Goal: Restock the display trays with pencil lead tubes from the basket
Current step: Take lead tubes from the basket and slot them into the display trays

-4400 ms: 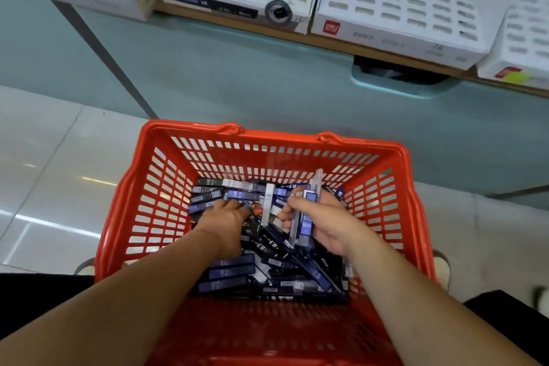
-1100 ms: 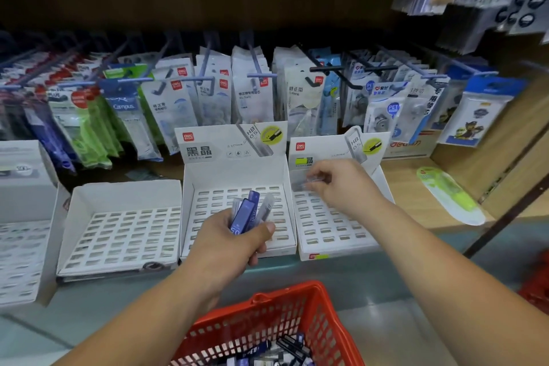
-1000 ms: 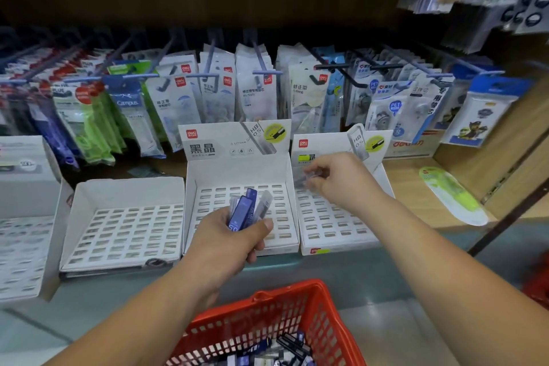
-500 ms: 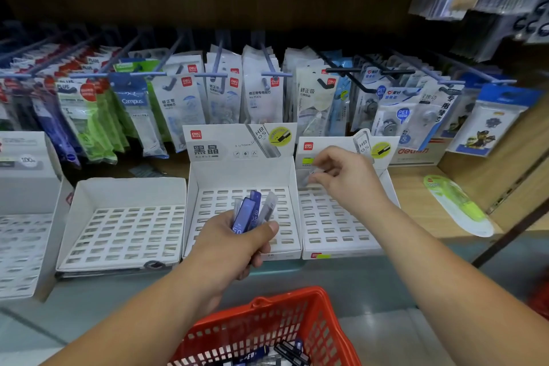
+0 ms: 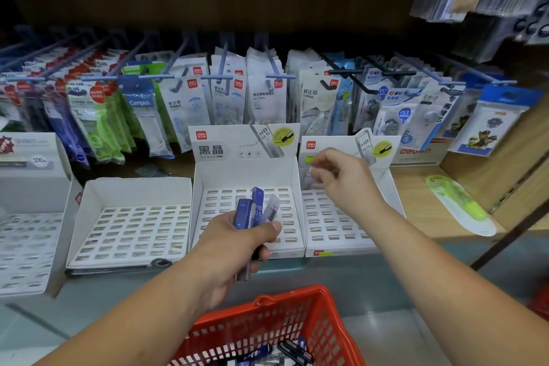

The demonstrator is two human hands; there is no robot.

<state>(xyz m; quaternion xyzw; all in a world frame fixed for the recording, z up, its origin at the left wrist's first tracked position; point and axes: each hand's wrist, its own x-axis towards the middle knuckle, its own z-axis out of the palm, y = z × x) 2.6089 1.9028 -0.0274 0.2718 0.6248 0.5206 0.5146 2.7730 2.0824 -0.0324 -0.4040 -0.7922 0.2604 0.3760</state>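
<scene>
Setting: a wooden shelf (image 5: pixel 416 196) carrying a row of white cardboard display trays with slotted grids, recorded from the head camera.
Left hand (image 5: pixel 234 246): held in front of the middle tray (image 5: pixel 246 172), near its front edge.
Left grip: closed round a bundle of blue and clear plastic pencil lead tubes (image 5: pixel 257 208). The tube tops are fanned upward past the thumb, and the lower ends are seen below the fist.
Right hand (image 5: pixel 350 184): reached over the back rows of the right-hand tray (image 5: pixel 335 226).
Right grip: a single clear pencil lead tube (image 5: pixel 311 177) is pinched at the fingertips. It is blurred and the marking "0.5" is just legible. Whether its foot is seated in a slot cannot be told.
Header cards: an upright printed card with a red logo and "HB 0.5" is noted on both the middle and the right-hand tray.
Other trays: a tray without header card (image 5: pixel 130 226) stands just left of the middle tray. A further tray (image 5: pixel 23 246) is partly cut off at the left edge.
Basket: a red plastic mesh basket (image 5: pixel 267 315) is seen at the bottom of the view, below the shelf edge and between the forearms. Loose dark tubes (image 5: pixel 267 355) are lying in it.
Behind the trays: hanging packets of correction tape (image 5: pixel 261 92) are observed on hooks.
Right of the trays: a flat green-and-white packet (image 5: pixel 457 205) is lying on the shelf, apart from the right-hand tray.
</scene>
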